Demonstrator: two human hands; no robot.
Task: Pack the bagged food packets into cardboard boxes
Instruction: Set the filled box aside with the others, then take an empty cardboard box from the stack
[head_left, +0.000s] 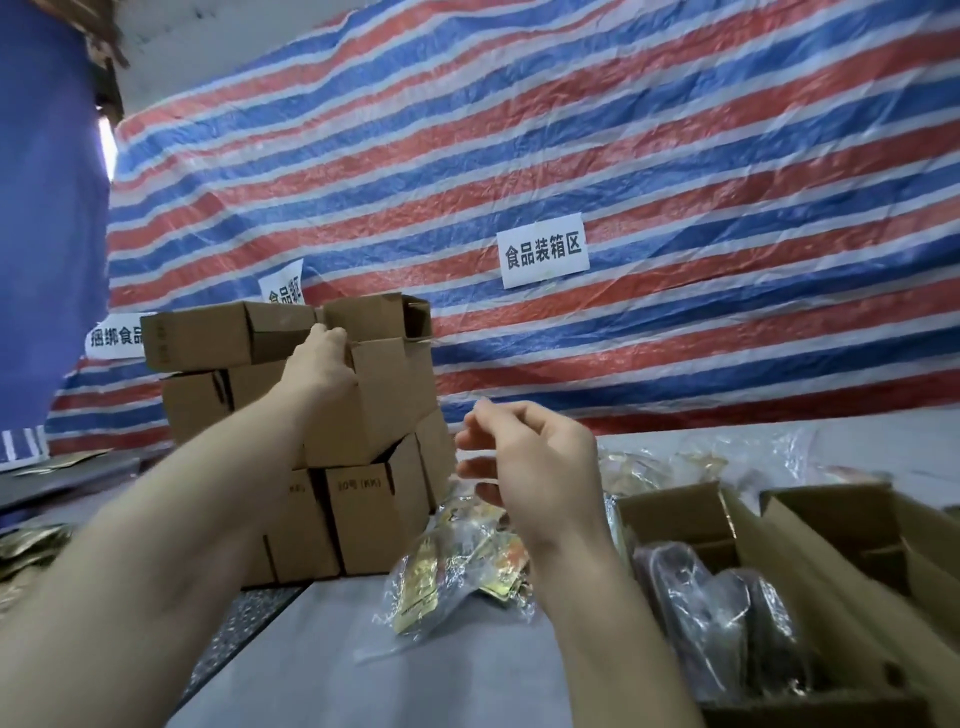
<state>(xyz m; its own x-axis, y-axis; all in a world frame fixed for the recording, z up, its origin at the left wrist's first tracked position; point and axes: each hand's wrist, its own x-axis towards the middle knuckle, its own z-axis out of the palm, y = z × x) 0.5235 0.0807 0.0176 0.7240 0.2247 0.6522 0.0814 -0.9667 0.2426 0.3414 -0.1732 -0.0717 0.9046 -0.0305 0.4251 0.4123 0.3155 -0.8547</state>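
A stack of small brown cardboard boxes (363, 499) stands left of centre on the table. My left hand (322, 364) grips the open top box (384, 384) at its near rim. My right hand (530, 467) hovers in the air beside the stack with its fingers loosely curled and nothing in it. Below it lies a clear plastic bag of yellow food packets (457, 566) on the grey table. At the right, an open cardboard box (680, 514) holds dark bagged packets (717, 613).
Another open cardboard box (852, 514) sits at the far right. More bagged packets (675, 467) lie behind the boxes. A red, white and blue striped tarpaulin (623, 156) hangs behind the table. A person in a blue top (47, 208) stands at the left.
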